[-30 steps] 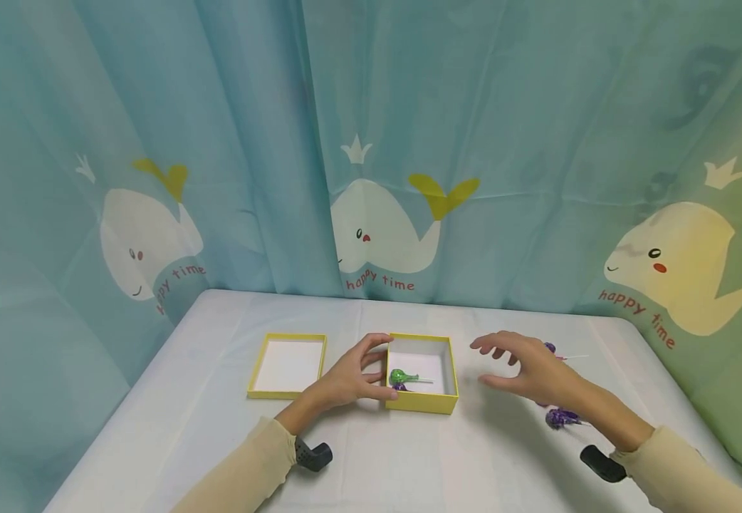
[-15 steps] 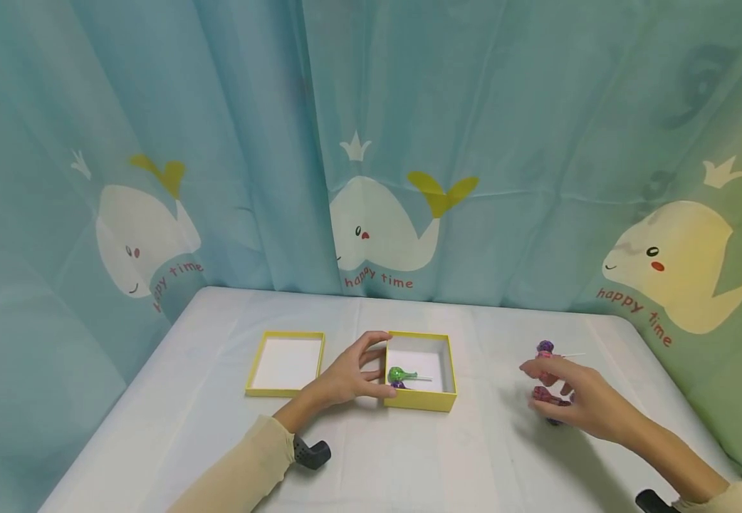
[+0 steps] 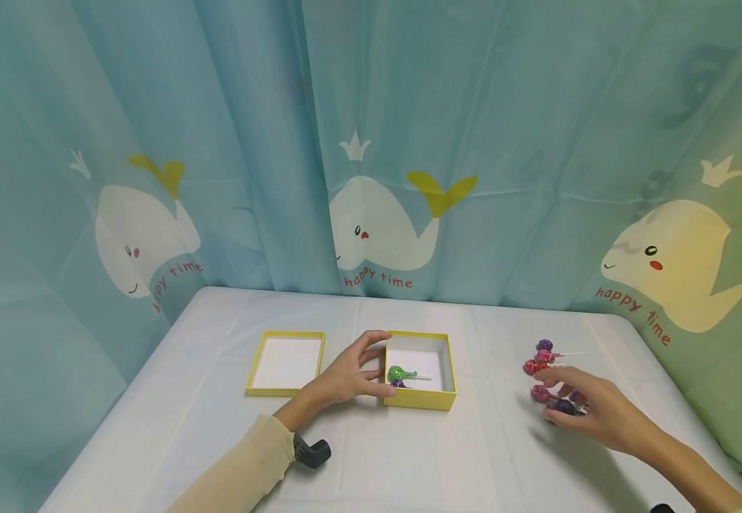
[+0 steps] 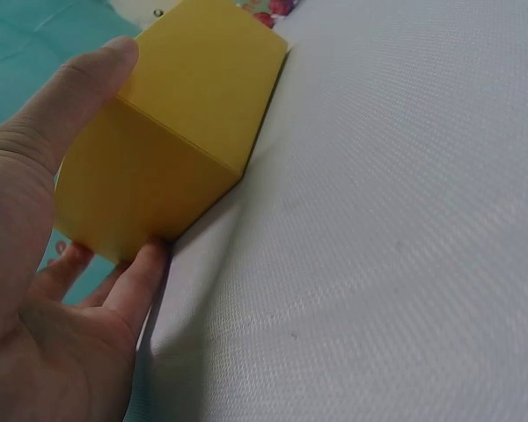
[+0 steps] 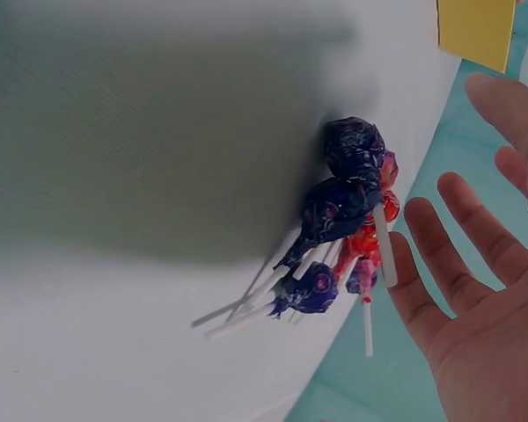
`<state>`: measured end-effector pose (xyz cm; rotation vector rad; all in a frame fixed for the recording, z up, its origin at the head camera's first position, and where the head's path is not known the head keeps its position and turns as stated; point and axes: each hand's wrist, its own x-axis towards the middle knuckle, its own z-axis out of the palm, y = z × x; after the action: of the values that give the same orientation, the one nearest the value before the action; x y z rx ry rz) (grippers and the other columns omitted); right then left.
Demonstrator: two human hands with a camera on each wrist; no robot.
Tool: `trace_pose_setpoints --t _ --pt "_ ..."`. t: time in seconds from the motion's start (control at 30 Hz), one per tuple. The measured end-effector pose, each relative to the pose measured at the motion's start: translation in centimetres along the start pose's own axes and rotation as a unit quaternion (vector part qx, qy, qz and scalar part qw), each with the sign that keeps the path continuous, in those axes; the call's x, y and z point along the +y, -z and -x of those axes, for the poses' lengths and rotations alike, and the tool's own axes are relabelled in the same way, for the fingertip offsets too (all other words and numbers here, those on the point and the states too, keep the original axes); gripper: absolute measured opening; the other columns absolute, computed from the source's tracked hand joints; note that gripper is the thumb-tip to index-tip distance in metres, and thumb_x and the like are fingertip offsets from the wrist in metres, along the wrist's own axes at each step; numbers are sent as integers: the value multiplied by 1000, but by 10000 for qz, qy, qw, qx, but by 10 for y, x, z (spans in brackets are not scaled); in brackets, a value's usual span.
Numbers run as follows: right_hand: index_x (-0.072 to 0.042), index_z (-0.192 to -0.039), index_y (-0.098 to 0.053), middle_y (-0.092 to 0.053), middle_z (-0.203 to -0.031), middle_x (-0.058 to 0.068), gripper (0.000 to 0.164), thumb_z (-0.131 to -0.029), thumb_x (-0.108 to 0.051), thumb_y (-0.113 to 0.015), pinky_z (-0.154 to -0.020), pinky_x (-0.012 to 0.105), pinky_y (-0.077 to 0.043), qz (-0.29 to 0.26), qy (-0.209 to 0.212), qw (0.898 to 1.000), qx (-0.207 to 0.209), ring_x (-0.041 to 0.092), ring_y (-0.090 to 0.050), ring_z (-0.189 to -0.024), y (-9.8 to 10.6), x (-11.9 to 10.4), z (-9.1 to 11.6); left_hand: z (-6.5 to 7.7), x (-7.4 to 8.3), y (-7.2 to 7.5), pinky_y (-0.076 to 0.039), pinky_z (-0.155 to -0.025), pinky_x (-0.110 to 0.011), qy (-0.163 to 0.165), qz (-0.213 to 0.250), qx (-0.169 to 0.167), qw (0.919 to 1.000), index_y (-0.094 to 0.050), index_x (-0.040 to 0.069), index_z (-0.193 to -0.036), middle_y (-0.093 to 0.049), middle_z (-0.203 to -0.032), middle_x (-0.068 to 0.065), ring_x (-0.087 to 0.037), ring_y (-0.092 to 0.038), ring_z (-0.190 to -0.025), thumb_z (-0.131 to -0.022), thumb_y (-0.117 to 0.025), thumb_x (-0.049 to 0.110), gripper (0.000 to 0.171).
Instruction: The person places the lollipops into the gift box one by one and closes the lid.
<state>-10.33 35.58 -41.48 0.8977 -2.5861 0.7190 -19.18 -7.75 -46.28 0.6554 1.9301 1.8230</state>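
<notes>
My left hand point(image 3: 345, 374) grips the left side of an open yellow box point(image 3: 420, 400), thumb at the near corner and fingers along the wall, as the left wrist view also shows. Inside the box lie a green-wrapped lollipop point(image 3: 400, 373) and a purple one point(image 3: 398, 384). Over at the right, my right hand point(image 3: 608, 410) hovers with spread, relaxed fingers above a dark purple lollipop point(image 3: 565, 406) and a pink lollipop point(image 3: 540, 393). Close by lie a red lollipop point(image 3: 530, 367) and a purple lollipop point(image 3: 545, 345). The right wrist view shows these lollipops point(image 5: 334, 209) clustered beside the bare palm.
A shallow yellow-rimmed box lid point(image 3: 284, 392) lies inside up, left of the box. Everything stands on a white-covered table point(image 3: 371, 463). Behind it hangs a blue-green curtain point(image 3: 268, 142) printed with whales.
My right hand has moved right, from beside the box to the lollipops, then slightly nearer to me, uncovering the red and pink ones. My left hand has stayed on the box.
</notes>
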Motion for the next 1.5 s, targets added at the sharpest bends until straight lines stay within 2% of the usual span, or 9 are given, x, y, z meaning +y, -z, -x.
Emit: trace_pose_setpoints --t 0.27,0.37,0.5,0.6,0.8,0.9,1.1,1.33,1.5 --pt "-16 -121 -69 -67 -102 -5 64 -63 -5 -95 -64 12 -47 244 151 9996 15 3 -58 -77 -5 7 10 0 0 0 -48 -111 -38 27 -43 28 10000 -34 8 -155 -29 -164 -11 -34 -31 -151 -77 -91 6 96" --pt "-17 -119 -70 -64 -102 -6 65 -61 -5 -96 -67 10 -45 407 242 9989 -11 4 -58 -81 -8 11 14 0 -1 0 -48 -111 -37 16 -51 30 10000 -33 7 -155 -29 -164 -11 -34 -32 -151 -76 -92 6 98" --pt "-18 -116 -72 -63 -103 -6 63 -59 -6 -97 -77 6 -45 545 260 9982 -40 8 -62 -88 -12 16 20 0 -1 1 -49 -111 -37 -11 -37 12 10000 -32 6 -155 -29 -164 -11 -35 -32 -151 -76 -92 6 98" --pt "-18 -111 -73 -60 -101 -7 59 -59 -7 -97 -77 3 -43 628 124 9979 -102 6 -60 -87 -14 19 23 0 -1 1 -49 -111 -37 1 -47 28 10000 -33 8 -155 -29 -163 -10 -34 -32 -151 -76 -92 6 98" --pt "-15 -102 -75 -56 -98 -8 45 -63 -7 -96 -65 13 -51 688 -234 9970 -255 -2 -52 -82 -16 21 25 -1 0 1 -48 -111 -37 44 -59 50 10000 -33 8 -155 -29 -164 -7 -31 -32 -151 -76 -91 5 98" --pt "-16 -100 -76 -55 -97 -9 44 -62 -5 -95 -64 17 -55 688 -312 9968 -272 -3 -53 -82 -17 21 25 -1 1 0 -49 -111 -37 42 -26 49 10000 -33 7 -155 -29 -164 -8 -32 -31 -151 -77 -91 5 98" --pt "-18 -96 -75 -54 -96 -10 44 -60 -1 -95 -64 18 -57 801 -314 9961 -213 -3 -53 -82 -18 21 26 -1 1 -1 -48 -111 -37 54 -16 61 10000 -33 7 -155 -29 -164 -8 -32 -31 -151 -76 -92 5 98" --pt "-21 -96 -75 -54 -97 -11 44 -61 -3 -96 -68 20 -59 874 -511 9945 -254 -2 -55 -84 -18 21 27 0 1 -1 -49 -111 -37 45 -16 56 10000 -33 7 -155 -29 -164 -8 -32 -32 -151 -76 -91 4 98" --pt "-20 -95 -74 -55 -98 -11 45 -61 -2 -95 -69 17 -57 816 -413 9954 -272 -2 -56 -85 -19 22 26 -1 0 -1 -49 -111 -36 36 -54 59 10000 -34 9 -155 -30 -163 -8 -31 -32 -151 -76 -91 5 97"
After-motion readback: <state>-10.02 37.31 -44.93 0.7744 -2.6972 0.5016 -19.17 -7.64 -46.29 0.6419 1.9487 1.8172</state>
